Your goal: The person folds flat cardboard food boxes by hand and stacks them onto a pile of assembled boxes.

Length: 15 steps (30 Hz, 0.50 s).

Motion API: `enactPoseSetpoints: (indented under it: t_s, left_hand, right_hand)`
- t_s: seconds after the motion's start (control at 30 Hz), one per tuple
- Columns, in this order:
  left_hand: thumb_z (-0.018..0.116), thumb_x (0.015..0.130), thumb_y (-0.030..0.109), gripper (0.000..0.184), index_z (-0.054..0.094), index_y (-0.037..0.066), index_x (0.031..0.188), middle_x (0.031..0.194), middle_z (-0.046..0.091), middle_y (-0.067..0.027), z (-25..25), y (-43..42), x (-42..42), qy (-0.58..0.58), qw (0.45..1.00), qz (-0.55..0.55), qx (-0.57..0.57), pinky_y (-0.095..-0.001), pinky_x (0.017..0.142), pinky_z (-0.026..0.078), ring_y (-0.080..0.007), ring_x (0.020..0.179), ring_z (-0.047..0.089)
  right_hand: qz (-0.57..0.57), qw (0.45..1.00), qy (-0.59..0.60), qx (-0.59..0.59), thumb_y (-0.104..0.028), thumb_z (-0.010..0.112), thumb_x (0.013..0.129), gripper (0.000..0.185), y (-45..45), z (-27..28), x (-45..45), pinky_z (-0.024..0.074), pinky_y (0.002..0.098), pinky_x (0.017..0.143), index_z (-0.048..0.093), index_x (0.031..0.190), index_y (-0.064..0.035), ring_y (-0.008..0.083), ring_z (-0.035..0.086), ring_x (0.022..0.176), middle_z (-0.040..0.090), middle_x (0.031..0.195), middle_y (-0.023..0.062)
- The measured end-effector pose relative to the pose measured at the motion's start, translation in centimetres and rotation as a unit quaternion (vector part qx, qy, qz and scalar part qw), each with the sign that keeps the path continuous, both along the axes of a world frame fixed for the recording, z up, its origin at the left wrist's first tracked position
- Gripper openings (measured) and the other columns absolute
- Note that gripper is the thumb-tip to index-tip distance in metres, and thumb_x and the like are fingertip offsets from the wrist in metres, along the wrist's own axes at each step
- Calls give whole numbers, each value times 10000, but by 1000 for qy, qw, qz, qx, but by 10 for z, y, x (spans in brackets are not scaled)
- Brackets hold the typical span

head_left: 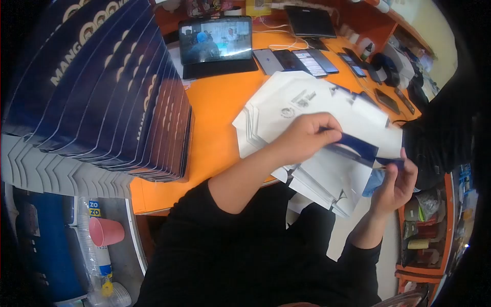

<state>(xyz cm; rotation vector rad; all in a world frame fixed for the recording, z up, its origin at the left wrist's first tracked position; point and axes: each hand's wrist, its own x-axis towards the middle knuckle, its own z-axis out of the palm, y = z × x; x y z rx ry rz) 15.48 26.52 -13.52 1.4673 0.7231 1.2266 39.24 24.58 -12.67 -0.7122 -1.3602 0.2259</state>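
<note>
White paper sheets [279, 102] with small printed marks and dark blue edges lie in a loose stack on the orange table [212, 117], some reaching over its front edge. Over them my left hand [309, 135] pinches a dark blue folded flap [358, 147] between thumb and fingers. My right hand [399, 184] is at the flap's right end, thumb and fingers closed around its dark blue edge. The flap belongs to a white piece that hangs below it, tilted towards me.
A tall stack of dark blue printed bags [102, 87] stands at the left. Behind are a tablet showing a video [217, 41], several phones [309, 62] and a black screen [310, 22]. A pink cup [106, 231] is lower left; orange shelves [445, 230] are at the right.
</note>
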Motion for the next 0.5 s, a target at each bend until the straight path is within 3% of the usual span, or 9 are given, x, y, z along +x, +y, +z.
enactPoseSetpoints:
  t_s: [0.1,0.13,0.23,0.27,0.37,0.4,0.43,0.47,0.5]
  left_hand:
    - [603,968,81,80,616,14,1009,932,628,-3,-7,-1,9,-26,999,-8,-30,-216,799,462,-57,889,563]
    - [608,961,75,70,618,16,998,918,625,1,-6,-3,10,-35,999,-6,-24,-221,797,463,-58,882,564]
    - [609,957,72,65,620,21,995,920,625,5,-1,-6,5,39,998,14,38,-231,804,464,-56,880,562]
    - [614,946,67,54,624,19,969,891,640,-18,0,-8,6,30,998,17,59,-241,783,472,-73,849,575]
    - [612,940,57,45,626,14,944,853,653,-56,3,-13,8,51,988,56,132,-248,756,482,-107,821,603]
    - [606,921,22,25,627,9,921,819,653,-90,5,-15,11,46,977,88,188,-269,704,500,-171,768,637]
    - [614,900,7,23,628,14,917,813,651,-90,6,-16,9,48,958,95,266,-278,681,503,-186,750,638]
    - [621,879,-8,44,629,19,912,806,649,-90,6,-17,7,49,932,101,343,-286,658,505,-201,731,639]
    - [629,857,-24,70,630,24,908,799,647,-90,6,-19,6,49,902,107,416,-295,635,508,-216,712,641]
  right_hand:
    - [-81,980,-175,-54,-9,732,825,134,-10,33,-22,421,307,836,644,926,-11,198,591,804,640,852,78]
    - [-97,968,-231,8,-26,762,771,128,-12,42,-30,395,327,789,675,861,-51,219,561,853,615,921,69]
    - [-105,897,-428,44,-54,788,710,168,-26,55,-40,383,366,828,699,847,-95,252,543,927,614,993,50]
    - [-87,881,-466,-9,-66,790,679,189,-30,54,-41,367,405,914,717,841,-131,291,546,1032,620,1058,65]
    - [-111,903,-411,66,-106,771,707,169,-24,48,-40,326,433,1022,745,871,-139,324,533,1146,600,1144,103]
    - [-124,916,-372,84,-169,741,790,221,-17,47,-29,370,422,1036,744,1009,-144,340,555,1167,578,1211,134]
    - [-85,977,-193,0,-215,707,837,275,-10,42,-20,395,407,1017,699,1097,-125,333,553,1178,563,1245,149]
    - [-42,996,-6,-84,-261,674,885,339,-2,34,-11,419,392,998,654,1185,-106,326,551,1189,548,1280,163]
    - [10,978,108,-177,-286,637,923,405,5,28,7,442,383,979,582,1271,-86,316,548,1199,532,1310,173]
